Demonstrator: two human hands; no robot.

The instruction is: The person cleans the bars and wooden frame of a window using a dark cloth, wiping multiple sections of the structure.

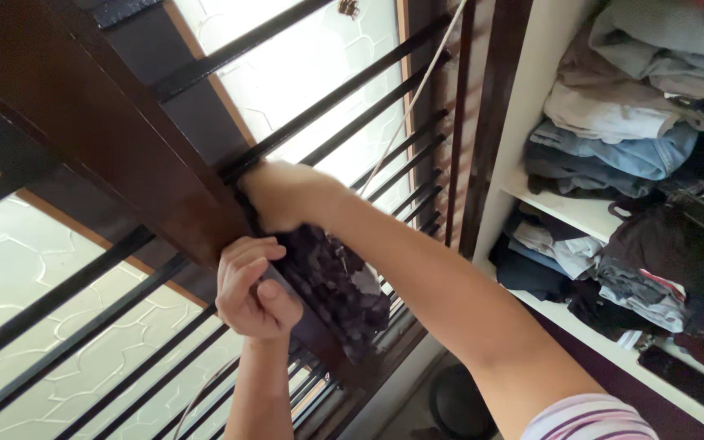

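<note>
Gripping: left hand curled tight on the dark cloth
Right hand: fist bunching cloth against the window bars
Beside: shelf of folded clothes

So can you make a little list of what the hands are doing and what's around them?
left hand: curled shut, gripping the dark wooden window frame
right hand: pressing a dark patterned cloth against the frame
window: black metal bars over frosted glass
shelves: piles of folded clothes, at right

white shelves with piled folded clothes
</note>
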